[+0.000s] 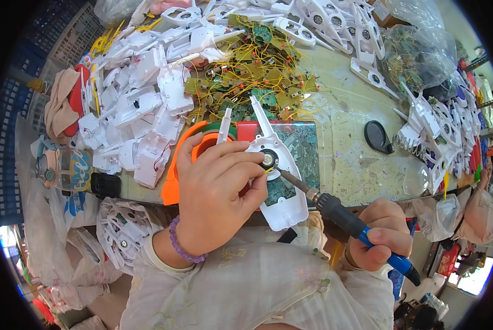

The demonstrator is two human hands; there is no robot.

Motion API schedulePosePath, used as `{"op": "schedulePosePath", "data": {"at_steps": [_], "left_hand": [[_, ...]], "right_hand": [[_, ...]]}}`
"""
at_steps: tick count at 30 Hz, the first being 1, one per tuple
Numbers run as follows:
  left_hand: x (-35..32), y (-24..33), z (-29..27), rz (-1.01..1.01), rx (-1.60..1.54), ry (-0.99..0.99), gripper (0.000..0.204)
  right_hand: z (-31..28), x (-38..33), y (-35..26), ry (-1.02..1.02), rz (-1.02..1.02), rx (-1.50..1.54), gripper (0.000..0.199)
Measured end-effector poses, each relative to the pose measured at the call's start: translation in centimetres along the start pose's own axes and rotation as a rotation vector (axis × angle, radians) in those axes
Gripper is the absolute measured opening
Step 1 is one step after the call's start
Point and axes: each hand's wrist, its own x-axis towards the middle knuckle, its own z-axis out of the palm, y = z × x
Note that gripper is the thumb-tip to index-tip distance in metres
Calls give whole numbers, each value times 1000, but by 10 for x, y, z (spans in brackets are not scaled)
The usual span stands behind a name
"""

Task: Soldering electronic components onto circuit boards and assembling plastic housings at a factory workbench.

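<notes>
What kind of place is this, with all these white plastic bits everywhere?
It looks like a small electronics assembly workbench, probably for plastic toys. The right hand holds a soldering iron to a white plastic shell gripped by the left hand. Behind lie heaps of white shells and wired green circuit boards.

left hand [216, 190] hides lower half of white shell [276, 181]; solder joint at iron tip [282, 173] too small.

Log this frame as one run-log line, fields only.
left hand: holds white plastic shell | right hand: grips soldering iron | tip: at round speaker in shell | behind: circuit boards piled
</notes>
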Motion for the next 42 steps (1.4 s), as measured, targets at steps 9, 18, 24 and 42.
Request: {"op": "schedulePosePath", "data": {"at_steps": [9, 18, 24, 42], "left_hand": [[0, 0, -1, -5, -7, -7, 8], [0, 0, -1, -4, -10, -12, 9], [0, -1, -1, -2, -15, -16, 9], [-1, -3, -2, -5, -38, -41, 9]], "right_hand": [[-1, 4, 0, -21, -42, -13, 25], [-2, 12, -3, -115, -52, -34, 36], [-2, 13, -1, -111, -72, -35, 36], [-7, 36, 0, -258, -108, 18, 29]]}}
